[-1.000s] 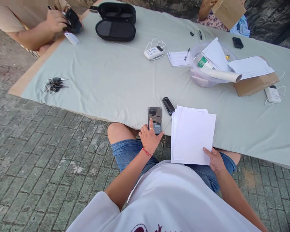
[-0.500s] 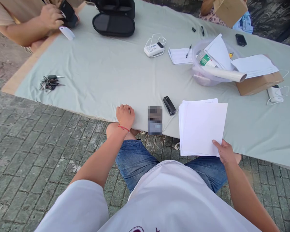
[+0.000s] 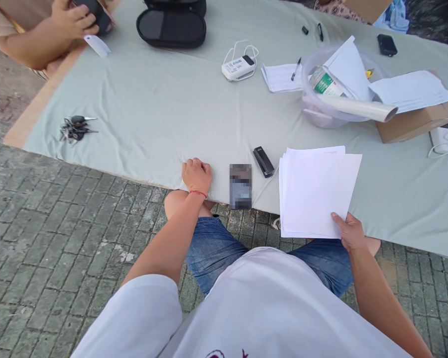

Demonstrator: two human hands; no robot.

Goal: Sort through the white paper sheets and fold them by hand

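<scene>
My right hand (image 3: 350,231) grips a stack of white paper sheets (image 3: 317,194) by its lower right corner, thumb on top and fingers hidden underneath. The sheets lie partly over the table edge and are slightly fanned. My left hand (image 3: 196,175), a red string at its wrist, rests on the table's edge with its fingers curled in, and nothing shows in it. Between the hands, nearer the left one, lies a phone-sized rectangle (image 3: 241,186) with a blurred-out surface. A black stapler (image 3: 263,161) sits just left of the paper.
Keys (image 3: 76,128) lie at the left of the cloth-covered table (image 3: 153,114). Farther back are a black case (image 3: 171,27), a white corded device (image 3: 239,67), a plastic tub (image 3: 323,119) of papers and a cardboard box (image 3: 414,122). Another person's hand (image 3: 72,22) holds a dark object.
The view has shifted slightly, so the far objects sit higher and farther right. My right hand keeps its hold on the paper; my left hand remains curled at the table edge.
</scene>
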